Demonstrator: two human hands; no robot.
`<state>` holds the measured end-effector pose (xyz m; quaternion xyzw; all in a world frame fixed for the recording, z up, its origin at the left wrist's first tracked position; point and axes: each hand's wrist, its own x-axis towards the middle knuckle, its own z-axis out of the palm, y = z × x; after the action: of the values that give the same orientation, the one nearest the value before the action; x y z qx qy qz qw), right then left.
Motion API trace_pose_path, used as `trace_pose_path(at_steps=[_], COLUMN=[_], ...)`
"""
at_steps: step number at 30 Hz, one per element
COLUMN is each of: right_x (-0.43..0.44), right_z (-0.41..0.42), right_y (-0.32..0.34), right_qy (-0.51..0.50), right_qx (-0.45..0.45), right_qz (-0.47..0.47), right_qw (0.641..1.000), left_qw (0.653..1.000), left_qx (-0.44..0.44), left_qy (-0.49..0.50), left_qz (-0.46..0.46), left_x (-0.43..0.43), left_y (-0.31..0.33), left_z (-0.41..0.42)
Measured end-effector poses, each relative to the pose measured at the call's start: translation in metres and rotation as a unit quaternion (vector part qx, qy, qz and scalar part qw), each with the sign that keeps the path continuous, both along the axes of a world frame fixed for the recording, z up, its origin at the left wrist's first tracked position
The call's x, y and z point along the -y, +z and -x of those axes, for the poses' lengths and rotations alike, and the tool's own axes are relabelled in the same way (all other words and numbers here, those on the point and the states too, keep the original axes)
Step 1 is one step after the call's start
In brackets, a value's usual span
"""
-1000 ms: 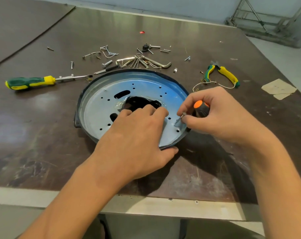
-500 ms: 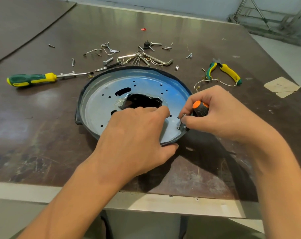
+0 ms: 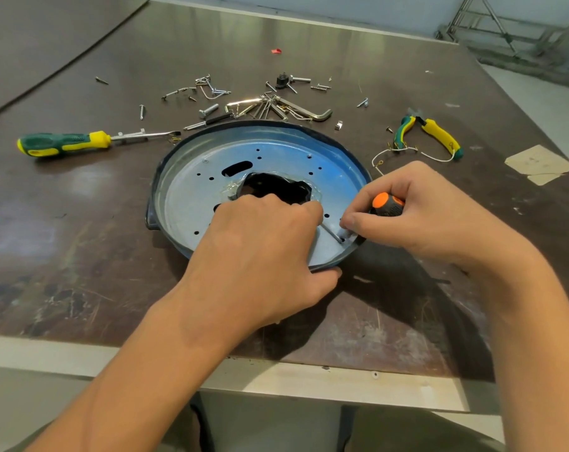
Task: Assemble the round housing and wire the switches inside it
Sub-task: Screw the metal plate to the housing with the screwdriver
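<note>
The round housing (image 3: 276, 148) is a shallow bluish metal dish with a dark rim, lying on the table with a black opening at its centre. My left hand (image 3: 263, 252) rests across its near part, fingers curled into the dish and thumb hooked on the near rim. My right hand (image 3: 416, 210) grips a small screwdriver with an orange and black handle (image 3: 386, 205). Its thin shaft (image 3: 332, 234) slants down to the dish floor near the right rim, beside my fingertips. What sits under the tip is too small to tell.
A green and yellow screwdriver (image 3: 63, 143) lies to the left. Several loose screws, bolts and hex keys (image 3: 267, 104) are scattered behind the housing. Yellow-green pliers (image 3: 430, 135) with a thin wire (image 3: 397, 154) lie to the right. The table's front edge (image 3: 276, 376) runs close below my wrists.
My right hand has tilted the screwdriver so that its shaft now shows slanting onto the dish floor. My left hand stays on the housing.
</note>
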<state>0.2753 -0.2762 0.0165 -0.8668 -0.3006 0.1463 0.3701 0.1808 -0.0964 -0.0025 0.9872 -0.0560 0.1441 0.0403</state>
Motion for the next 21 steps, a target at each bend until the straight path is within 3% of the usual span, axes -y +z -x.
trace_pose_path(at_steps=[6, 10, 17, 21], right_x=[-0.007, -0.018, -0.031, -0.034], right_z=[0.000, 0.004, 0.008, 0.008], right_y=[-0.004, -0.006, -0.005, -0.009], right_qy=[-0.028, -0.049, -0.114, -0.123], right_qx=[0.039, 0.101, 0.080, 0.116], right_qz=[0.014, 0.095, 0.141, 0.169], right_qw=[0.999, 0.989, 0.980, 0.971], left_qw=[0.999, 0.998, 0.998, 0.999], left_qx=[0.019, 0.001, -0.015, -0.021], left_qy=[-0.012, -0.005, -0.009, -0.005], left_qz=[-0.038, -0.057, -0.056, -0.050], left_x=[0.001, 0.002, 0.001, 0.001], left_y=[0.002, 0.004, 0.004, 0.003], left_z=[0.000, -0.001, -0.003, -0.003])
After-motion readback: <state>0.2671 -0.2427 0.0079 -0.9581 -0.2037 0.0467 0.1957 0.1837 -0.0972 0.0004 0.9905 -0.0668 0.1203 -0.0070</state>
